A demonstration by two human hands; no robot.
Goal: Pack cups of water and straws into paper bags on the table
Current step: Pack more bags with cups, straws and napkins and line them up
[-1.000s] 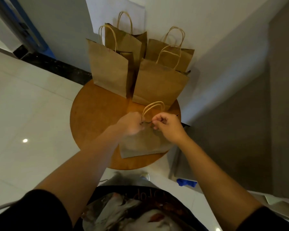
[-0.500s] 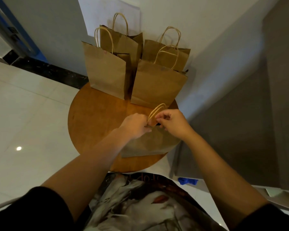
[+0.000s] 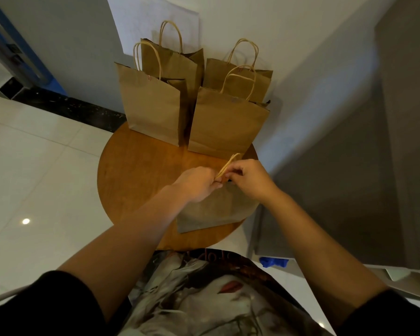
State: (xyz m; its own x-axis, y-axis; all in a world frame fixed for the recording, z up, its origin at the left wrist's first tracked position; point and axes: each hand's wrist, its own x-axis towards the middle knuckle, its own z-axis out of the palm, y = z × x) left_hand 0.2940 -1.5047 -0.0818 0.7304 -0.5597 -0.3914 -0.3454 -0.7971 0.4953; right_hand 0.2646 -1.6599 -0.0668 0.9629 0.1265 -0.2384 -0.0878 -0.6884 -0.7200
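Brown paper bag point(image 3: 214, 212) near table edge, four bags point(image 3: 228, 122) upright behind

Left hand point(image 3: 198, 184) and right hand point(image 3: 249, 179) pinch the paper bag point(image 3: 216, 209) top.

shirt point(image 3: 204, 294) print, lettering upside down and unreadable, no other text

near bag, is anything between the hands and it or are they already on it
Nothing visible stands between them. Both the left hand and the right hand already pinch the top of the near bag at its twisted handles. The four standing bags sit behind it, apart.
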